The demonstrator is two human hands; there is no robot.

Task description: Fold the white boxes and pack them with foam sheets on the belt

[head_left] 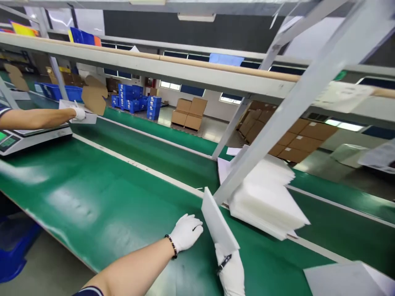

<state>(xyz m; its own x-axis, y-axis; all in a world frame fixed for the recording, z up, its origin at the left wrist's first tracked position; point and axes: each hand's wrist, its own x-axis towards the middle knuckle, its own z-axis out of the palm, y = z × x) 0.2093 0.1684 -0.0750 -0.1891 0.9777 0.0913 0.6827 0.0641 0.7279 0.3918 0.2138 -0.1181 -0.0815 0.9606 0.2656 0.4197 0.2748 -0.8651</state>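
My right hand [232, 269], in a white glove, grips the lower end of a flat white slab [218, 222], which stands tilted on edge above the green work surface [101, 193]. Whether the slab is foam or a thin box is hard to tell. A black pen-like tool [224, 263] lies across the same hand, near the thumb. Just left of the slab is my left hand [187, 232], gloved too, with a dark bead bracelet at the wrist. Its fingers are stretched out over the surface, thumb apart, holding nothing.
A stack of white foam sheets [267, 201] sits behind a slanted metal post [277, 119]. At bottom right is a white box [342, 279]. On the far left, a co-worker's gloved hand [79, 113] holds a white box beside a scale [33, 137]. A shelf beam [173, 68] crosses overhead.
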